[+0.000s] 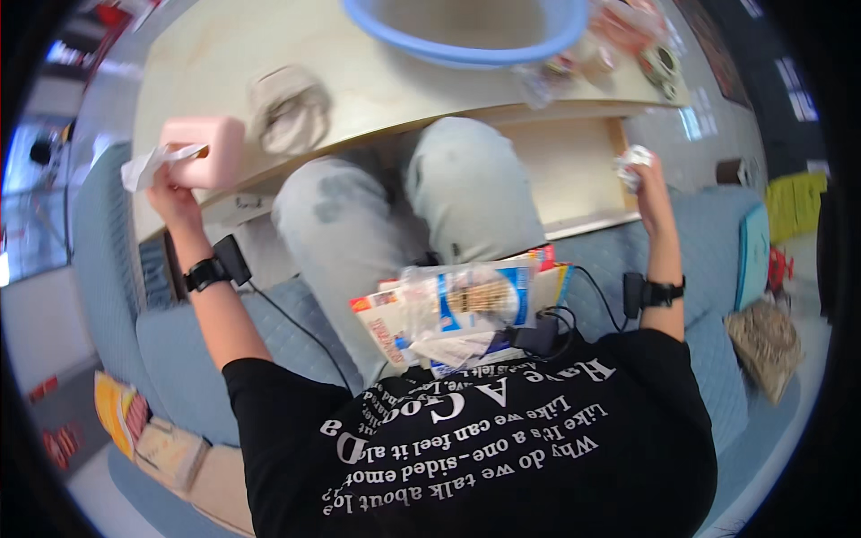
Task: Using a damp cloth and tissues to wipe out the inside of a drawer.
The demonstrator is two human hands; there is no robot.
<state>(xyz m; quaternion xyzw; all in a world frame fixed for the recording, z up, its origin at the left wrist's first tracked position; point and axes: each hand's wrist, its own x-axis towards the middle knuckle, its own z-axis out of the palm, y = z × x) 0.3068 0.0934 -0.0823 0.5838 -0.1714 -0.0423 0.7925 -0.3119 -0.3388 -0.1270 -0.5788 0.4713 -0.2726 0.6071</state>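
Note:
My left hand (173, 198) grips a pink tissue box (222, 151) at the left end of the table. A white tissue (149, 168) sticks out of its slot and hangs over the fingers. Out to the right, my right hand (651, 185) is closed around a crumpled white wad (632, 167), perhaps tissue or a wrapper; blur hides which. That hand is raised beside the right end of a pulled-out drawer (572, 175). A beige cloth item (290, 111), partly blurred, lies on the table near the tissue box.
On the pale table (202, 54) stands a blue-rimmed basin (464, 54). Plastic packages (625, 30) and a roll of tape (662, 67) lie right of it. Several packets and papers (471, 302) rest on my lap. Cables run to both wrist devices. A blue sofa (195, 350) is beneath me.

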